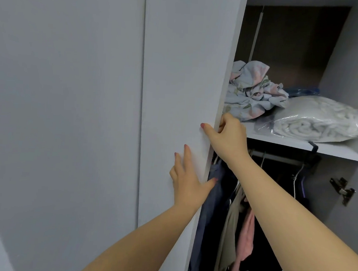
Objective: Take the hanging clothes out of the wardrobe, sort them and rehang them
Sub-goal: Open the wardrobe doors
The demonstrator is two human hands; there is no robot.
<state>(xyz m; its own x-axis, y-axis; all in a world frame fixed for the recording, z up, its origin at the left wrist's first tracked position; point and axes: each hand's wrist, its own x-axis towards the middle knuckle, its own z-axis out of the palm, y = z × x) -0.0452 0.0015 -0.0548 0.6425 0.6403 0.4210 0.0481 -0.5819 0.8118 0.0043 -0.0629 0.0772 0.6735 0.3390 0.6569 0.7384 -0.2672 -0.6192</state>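
Note:
A grey wardrobe door (182, 72) stands partly ajar in the middle of the view. My right hand (227, 134) grips its free edge, thumb on the front face and fingers curled behind it. My left hand (186, 178) lies flat on the door's front just below, fingers spread and thumb at the edge. Behind the door, clothes hang from a rail (278, 158): a dark blue garment (211, 201), a beige one (230, 219) and a pink one (246, 231). My right forearm crosses in front of them.
A white shelf (331, 149) above the rail holds a crumpled floral cloth (253, 92) and a white blanket in a clear bag (321, 122). A door hinge (342, 190) sits on the right side wall. A second closed door panel (67, 85) fills the left.

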